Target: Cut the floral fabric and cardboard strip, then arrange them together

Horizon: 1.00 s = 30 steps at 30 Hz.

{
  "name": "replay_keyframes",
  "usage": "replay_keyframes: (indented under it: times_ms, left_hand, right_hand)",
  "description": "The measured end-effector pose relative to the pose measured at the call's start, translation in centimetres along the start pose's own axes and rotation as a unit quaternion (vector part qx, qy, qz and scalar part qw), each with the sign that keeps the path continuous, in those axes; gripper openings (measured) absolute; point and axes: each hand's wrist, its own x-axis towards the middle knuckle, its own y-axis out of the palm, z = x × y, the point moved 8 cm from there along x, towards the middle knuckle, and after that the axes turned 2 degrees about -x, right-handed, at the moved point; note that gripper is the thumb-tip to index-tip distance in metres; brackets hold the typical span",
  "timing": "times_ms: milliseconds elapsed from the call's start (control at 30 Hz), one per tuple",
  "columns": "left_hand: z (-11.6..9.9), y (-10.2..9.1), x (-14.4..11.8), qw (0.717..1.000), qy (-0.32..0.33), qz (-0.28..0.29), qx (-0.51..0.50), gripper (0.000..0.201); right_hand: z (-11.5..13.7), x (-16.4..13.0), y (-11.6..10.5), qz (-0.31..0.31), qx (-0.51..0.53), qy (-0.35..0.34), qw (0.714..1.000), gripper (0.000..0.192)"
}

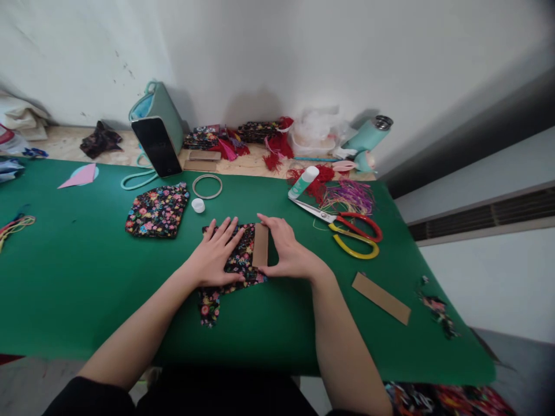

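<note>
A piece of black floral fabric (240, 260) lies on the green table in front of me, its lower left corner sticking out toward me. My left hand (218, 257) rests on it with fingers spread. On the fabric's right edge lies a brown cardboard strip (260, 245). My right hand (288, 248) is at the strip's right side, thumb at its lower end and fingertips by its top, the hand curved around it. Whether the thumb and fingers press on the strip or only touch its ends is hard to see.
Scissors (342, 222) with red and yellow handles and a glue stick (304, 182) lie to the right, near another cardboard strip (381, 297). A folded floral fabric stack (158, 211), a white cap (198, 205) and a ring (207, 186) sit left. A phone (156, 147) leans on a pouch behind.
</note>
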Motion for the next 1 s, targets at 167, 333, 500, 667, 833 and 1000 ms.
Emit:
replay_keyframes:
  times_ms: [167, 333, 500, 667, 833, 1000]
  left_hand:
    - [-1.2, -0.3, -0.2, 1.0, -0.012, -0.003, 0.002, 0.1]
    - [-2.7, 0.8, -1.4, 0.981, -0.182, -0.067, -0.022, 0.099]
    - [-4.1, 2.1, -1.1, 0.986, -0.162, -0.034, -0.011, 0.09]
    - [-3.0, 0.1, 0.0, 0.999, 0.027, 0.018, -0.043, 0.072]
    - [-1.1, -0.8, 0.4, 0.991, 0.12, 0.048, -0.038, 0.065]
    - [-1.6, 0.7, 0.8, 0.999, 0.046, 0.018, 0.008, 0.075]
  right_hand:
    - [0.1, -0.3, -1.4, -0.058, -0.023, -0.007, 0.998, 0.105]
    - [-0.1, -0.5, -1.9, -0.079, -0.007, 0.007, 0.997, 0.111]
    - [0.0, -0.6, -2.3, -0.08, 0.012, 0.019, 0.997, 0.11]
    - [0.2, -0.8, -2.6, -0.089, 0.013, 0.011, 0.996, 0.11]
    - [0.5, -0.8, -2.7, -0.089, 0.017, 0.012, 0.996, 0.11]
    - [0.6, -0.9, -2.9, -0.095, 0.023, 0.01, 0.995, 0.109]
